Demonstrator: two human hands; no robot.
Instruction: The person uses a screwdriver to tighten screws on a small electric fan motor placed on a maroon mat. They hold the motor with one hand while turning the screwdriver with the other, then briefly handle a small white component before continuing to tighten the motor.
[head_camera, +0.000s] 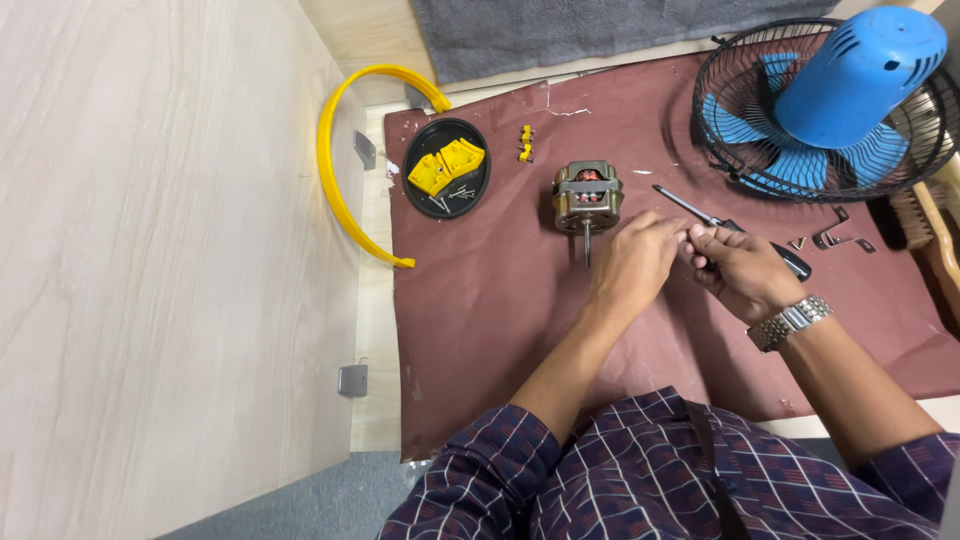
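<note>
Both hands are meeting mid-worktop: right hand (742, 270) is gripping a screwdriver (730, 228), left hand (635, 262) is pinching at its fingertips, item hidden. Motor (588, 198) is sitting just left of them, already out of the fan (830, 105) at far right. Screws and yellow parts are lying in a black tray (446, 168). Brown mat (480, 300) is covering the worktop.

A maroon mat (480, 300) carries a fan motor (587, 197), black dish (420, 185), screwdriver (700, 212) and blue fan (830, 100).
</note>
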